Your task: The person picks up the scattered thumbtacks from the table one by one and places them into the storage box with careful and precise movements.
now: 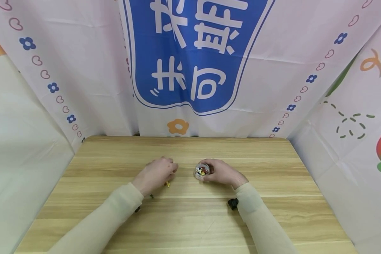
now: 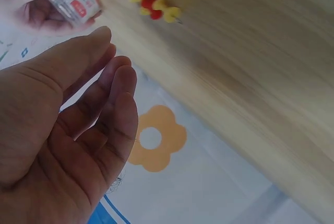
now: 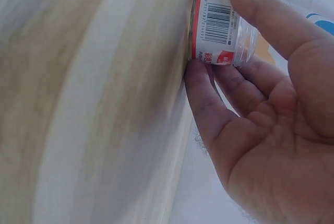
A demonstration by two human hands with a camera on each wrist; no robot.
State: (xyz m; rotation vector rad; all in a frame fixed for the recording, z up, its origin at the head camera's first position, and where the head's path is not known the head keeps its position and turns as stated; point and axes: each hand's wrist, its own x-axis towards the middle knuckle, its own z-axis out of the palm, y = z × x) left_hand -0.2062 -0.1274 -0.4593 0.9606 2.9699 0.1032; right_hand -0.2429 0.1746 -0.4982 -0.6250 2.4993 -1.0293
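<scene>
A small clear jar with a red-and-white label stands on the table, its top uncovered and colourful push pins showing inside. My right hand holds this jar by its sides, fingers and thumb around it; the right wrist view shows the label's barcode. To its left, my left hand hovers low over the wood with bent fingers. Thumb and fingertips come close together in the left wrist view, and I see nothing between them. Yellow and red push pins lie near those fingertips, partly covered by the hand in the head view.
A small green piece lies on the wooden table by the left wrist. Black objects show beside both sleeves, one at the right. A printed cloth hangs behind the table's back edge, with more cloth at both sides.
</scene>
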